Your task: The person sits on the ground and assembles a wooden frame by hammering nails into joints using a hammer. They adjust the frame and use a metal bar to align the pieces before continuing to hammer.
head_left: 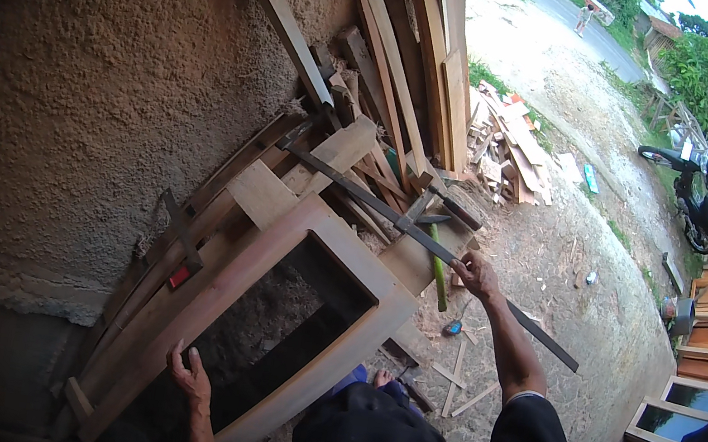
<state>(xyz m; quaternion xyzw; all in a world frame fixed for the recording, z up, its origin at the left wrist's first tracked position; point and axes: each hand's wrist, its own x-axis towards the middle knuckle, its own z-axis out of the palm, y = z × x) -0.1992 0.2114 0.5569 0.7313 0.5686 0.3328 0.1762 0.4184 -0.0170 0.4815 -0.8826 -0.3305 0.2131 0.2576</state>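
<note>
My right hand [479,274] is closed around the long dark metal bar of a bar clamp [343,181]. The clamp lies slantwise over the far end of a wooden frame [357,258], its wooden handle [462,213] on the far side of the bar. Beside the frame's long left rail is my left hand [191,377], fingers apart and holding nothing; I cannot tell whether it touches the wood. A green-handled tool, apparently a hammer [438,281], rests near the clamp, its head partly hidden. Another metal clamp with a red part [179,275] sits against the frame's left side.
A rough wall [117,94] rises close on the left, with long boards [436,41] leaning at the far end. Offcuts [512,144] are heaped beyond. A blue tape measure [452,328] and wood strips [457,364] lie on the ground. A motorcycle [702,204] and stacked timber stand right.
</note>
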